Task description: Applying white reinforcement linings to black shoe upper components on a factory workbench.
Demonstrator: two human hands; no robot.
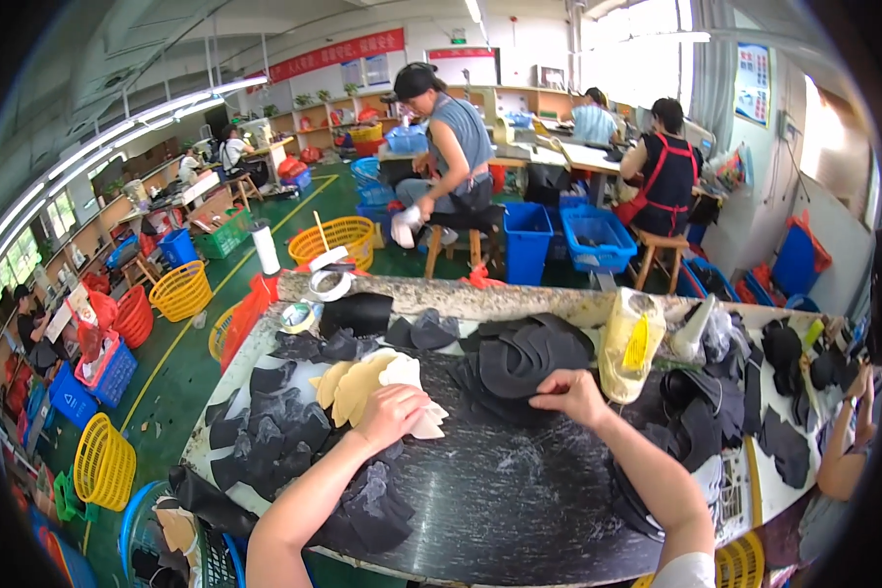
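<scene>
My left hand (394,416) rests on a fanned stack of cream cut pieces (355,388), left of the middle of the table. Its fingers are curled closed on the edge of a cream piece, partly hidden from me. At the right, my right hand (572,396) pinches the near edge of a pile of curved black cut pieces (519,361), thumb and fingertips together. These black pieces overlap in a rounded fan. More black pieces (274,421) with whitish smears lie spread to the left of the cream stack.
A yellowish plastic container (630,343) stands behind my right hand. Tape rolls (329,284) sit on the far ledge (480,294). More black pieces (706,412) lie at right, near another person's arm (848,441). Beyond the table, a person (451,147) sits on a stool among baskets.
</scene>
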